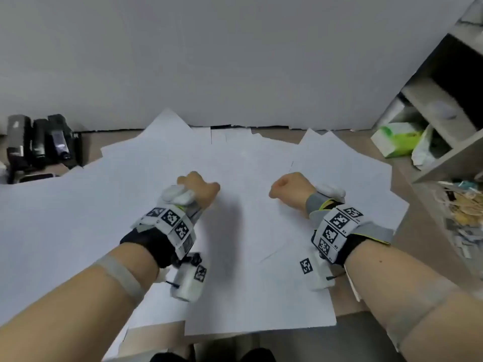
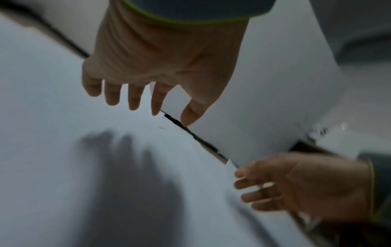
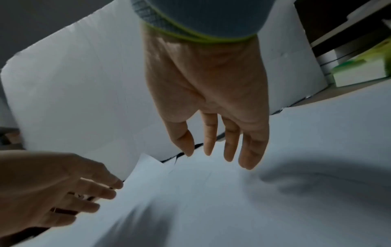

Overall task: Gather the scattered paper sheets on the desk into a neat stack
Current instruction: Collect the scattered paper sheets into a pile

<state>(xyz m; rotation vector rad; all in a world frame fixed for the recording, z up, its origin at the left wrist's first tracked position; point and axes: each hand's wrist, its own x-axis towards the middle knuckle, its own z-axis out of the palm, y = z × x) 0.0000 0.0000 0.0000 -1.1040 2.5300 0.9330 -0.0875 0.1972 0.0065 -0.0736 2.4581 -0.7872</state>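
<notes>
The fingers (image 2: pixel 135 98) of the left hand (image 1: pixel 197 188) hang loosely spread and hold nothing, just above the paper sheets (image 1: pixel 248 163). The right hand (image 1: pixel 288 190) hovers the same way beside it, its fingers (image 3: pixel 230 143) straight, slack and empty. The sheets lie overlapping and askew across the worktop (image 1: pixel 407 178), reaching to the wall behind them. Left of the sheets stand dark bottles (image 1: pixel 39 142); right of them sits a green tissue box (image 1: pixel 397 138) against a grey shelf unit (image 1: pixel 444 105).
</notes>
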